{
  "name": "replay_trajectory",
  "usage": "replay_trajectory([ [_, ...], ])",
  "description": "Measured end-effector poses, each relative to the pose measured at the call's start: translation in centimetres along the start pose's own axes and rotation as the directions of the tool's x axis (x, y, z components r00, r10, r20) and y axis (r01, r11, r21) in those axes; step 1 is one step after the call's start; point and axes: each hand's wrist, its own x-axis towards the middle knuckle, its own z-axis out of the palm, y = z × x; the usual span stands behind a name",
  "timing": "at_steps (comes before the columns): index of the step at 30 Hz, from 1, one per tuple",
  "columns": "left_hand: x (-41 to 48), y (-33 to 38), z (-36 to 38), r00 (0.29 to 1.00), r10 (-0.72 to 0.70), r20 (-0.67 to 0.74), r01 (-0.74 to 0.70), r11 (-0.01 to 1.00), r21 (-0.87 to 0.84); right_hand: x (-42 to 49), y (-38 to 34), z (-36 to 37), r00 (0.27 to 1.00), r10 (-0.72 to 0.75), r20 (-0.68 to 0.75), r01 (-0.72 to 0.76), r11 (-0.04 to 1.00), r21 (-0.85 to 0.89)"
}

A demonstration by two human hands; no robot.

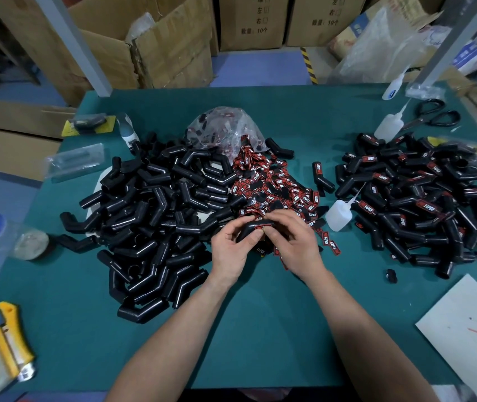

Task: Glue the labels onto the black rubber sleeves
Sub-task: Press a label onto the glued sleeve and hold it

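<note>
Glossy black rubber sleeves (pixel 156 216) lie on matt green table felt (pixel 260 329)

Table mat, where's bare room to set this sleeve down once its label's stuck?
Bare mat for the sleeve lies between your forearms, at front left between the yellow knife and the unlabelled pile, and along the far edge behind the label bag. Crowded: the label heap and the gap by the glue bottle beside the labelled pile.
</note>
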Motion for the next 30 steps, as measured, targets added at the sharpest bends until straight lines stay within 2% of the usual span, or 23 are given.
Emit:
replay_trajectory([
  [2, 0.0, 0.0, 0.0, 1.000, -0.006, -0.001, 0.006, 1.000, -0.018, 0.2, 0.7, -0.3, 0.976, -0.202, 0.075, 0.212, 0.964, -0.158],
  [6, 0.1, -0.2, -0.1, 1.000, -0.015, 0.020, 0.016, 0.999, -0.031, 0.4, 1.9, -1.1, 0.939, -0.287, 0.189, 0.331, 0.902, -0.276],
  [21, -0.2, -0.2, -0.1, 0.999, 0.000, 0.034, 0.002, 0.998, -0.055, 0.7, 1.8, -1.6, 0.918, -0.315, 0.240, 0.381, 0.869, -0.317],
  [26, -0.2, 0.0, 0.0, 0.999, -0.026, 0.024, 0.030, 0.981, -0.193, 0.7, 1.4, -1.6, 0.912, -0.313, 0.265, 0.389, 0.866, -0.315],
  [30, 0.0, -0.2, -0.1, 0.999, -0.047, 0.018, 0.050, 0.978, -0.204, 0.6, 1.2, -1.5, 0.914, -0.304, 0.269, 0.381, 0.872, -0.307],
])
